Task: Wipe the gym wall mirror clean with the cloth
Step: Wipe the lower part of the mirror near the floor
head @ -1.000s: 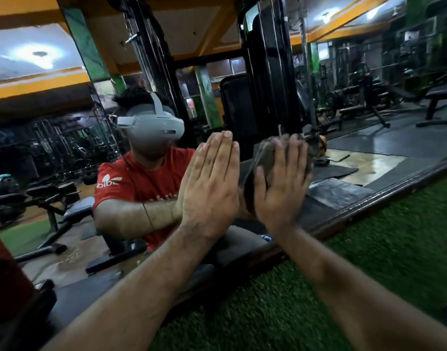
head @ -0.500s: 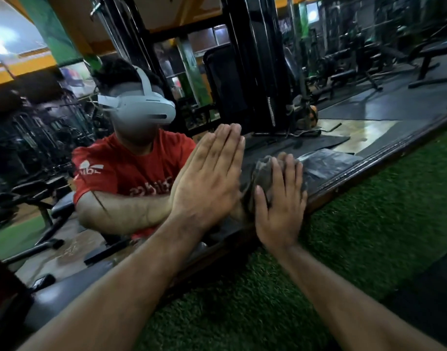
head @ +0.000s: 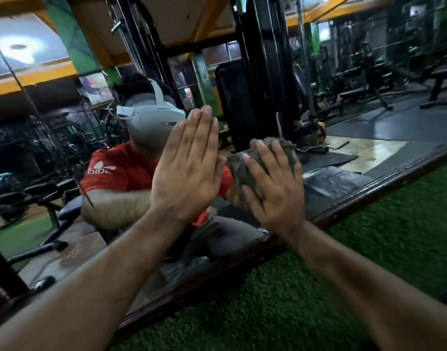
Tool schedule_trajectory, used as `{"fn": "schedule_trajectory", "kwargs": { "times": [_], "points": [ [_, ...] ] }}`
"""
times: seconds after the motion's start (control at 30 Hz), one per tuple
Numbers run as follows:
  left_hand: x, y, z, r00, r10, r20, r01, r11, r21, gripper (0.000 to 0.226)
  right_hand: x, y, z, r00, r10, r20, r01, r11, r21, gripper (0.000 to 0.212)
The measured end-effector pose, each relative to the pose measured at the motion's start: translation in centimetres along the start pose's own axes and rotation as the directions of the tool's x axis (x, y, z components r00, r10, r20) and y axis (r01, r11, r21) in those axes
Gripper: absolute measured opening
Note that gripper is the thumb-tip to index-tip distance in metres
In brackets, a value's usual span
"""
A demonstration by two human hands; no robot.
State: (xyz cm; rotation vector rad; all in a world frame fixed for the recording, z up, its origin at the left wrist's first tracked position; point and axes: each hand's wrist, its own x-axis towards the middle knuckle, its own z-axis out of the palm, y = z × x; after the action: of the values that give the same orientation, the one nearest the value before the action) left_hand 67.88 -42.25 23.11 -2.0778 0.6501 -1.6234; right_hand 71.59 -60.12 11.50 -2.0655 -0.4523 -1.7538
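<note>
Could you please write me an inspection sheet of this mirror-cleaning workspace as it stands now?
Surface: wall mirror with a dark wooden frame along its lower edge; the glass reflects the person and the gym.
Job's things: grey cloth, bunched, pressed against the glass.
Clutter: nothing seen in front of the mirror.
Hands: left hand flat, fingers straight and together, palm toward the glass; right hand flat with fingers spread, pressing the cloth on the mirror.
Cables: nothing seen on the near side; a thin dark line crosses the reflected forearm, cannot tell what it is.
Surroundings: green artificial turf below the frame; benches and machines show only as reflections.
</note>
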Motion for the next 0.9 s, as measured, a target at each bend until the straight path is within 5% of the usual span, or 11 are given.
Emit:
{"fn": "schedule_trajectory", "kwargs": {
  "times": [0.1, 0.27, 0.4, 0.47, 0.53, 0.57, 0.67, 0.7, 0.8, 0.83, 0.9],
  "points": [
    [-0.4, 0.2, 0.5, 1.0, -0.002, -0.02, 0.002, 0.999, 0.032, 0.064, 2.5, -0.6, 0.4, 0.941, 0.326, -0.09, -0.322, 0.945, 0.063, 0.058],
    [-0.3, 0.2, 0.3, 1.0, 0.019, -0.022, -0.019, 0.999, 0.037, 0.063, 5.3, 0.7, -0.5, 0.992, -0.121, -0.016, 0.121, 0.993, 0.012, 0.056],
    [-0.3, 0.3, 0.1, 1.0, 0.006, -0.005, -0.006, 0.999, 0.04, 0.062, 10.5, 0.0, -0.5, 0.973, 0.206, -0.103, -0.204, 0.979, 0.023, 0.058],
    [-0.2, 0.0, -0.2, 0.999, 0.015, 0.033, -0.016, 1.0, 0.026, 0.065, 11.6, -0.6, -0.9, 0.997, -0.069, -0.034, 0.069, 0.998, 0.0, 0.057],
    [0.0, 0.1, -0.7, 0.998, 0.008, 0.069, -0.008, 1.0, 0.001, 0.067, 12.9, 1.3, -1.8, 0.946, -0.324, 0.028, 0.324, 0.946, -0.01, 0.056],
    [0.1, 0.2, -1.1, 0.996, -0.004, 0.093, 0.005, 1.0, -0.016, 0.067, 14.1, 2.0, -2.1, 0.954, -0.299, 0.005, 0.299, 0.954, -0.016, 0.056],
    [0.8, 0.4, -1.8, 0.99, 0.025, 0.142, -0.023, 1.0, -0.013, 0.068, 16.8, 0.8, -1.7, 0.985, 0.124, -0.117, -0.126, 0.992, -0.009, 0.059],
    [1.3, 0.3, -2.1, 0.992, 0.023, 0.127, -0.022, 1.0, -0.007, 0.067, 16.8, -0.1, -1.6, 0.988, 0.118, -0.103, -0.119, 0.993, -0.013, 0.059],
    [3.1, -0.4, -2.5, 0.996, -0.028, 0.079, 0.031, 0.999, -0.037, 0.062, 13.9, 1.8, -1.9, 0.97, -0.244, -0.006, 0.243, 0.968, -0.057, 0.057],
    [3.4, -0.4, -2.4, 0.997, -0.019, 0.071, 0.022, 0.999, -0.039, 0.061, 13.1, 3.2, -2.3, 0.971, -0.24, -0.012, 0.239, 0.969, -0.053, 0.058],
    [3.6, 0.0, -2.1, 0.997, 0.023, 0.071, -0.021, 0.999, -0.037, 0.059, 12.3, 3.5, -2.0, 0.995, 0.035, -0.09, -0.038, 0.999, -0.029, 0.06]
  ]
}}
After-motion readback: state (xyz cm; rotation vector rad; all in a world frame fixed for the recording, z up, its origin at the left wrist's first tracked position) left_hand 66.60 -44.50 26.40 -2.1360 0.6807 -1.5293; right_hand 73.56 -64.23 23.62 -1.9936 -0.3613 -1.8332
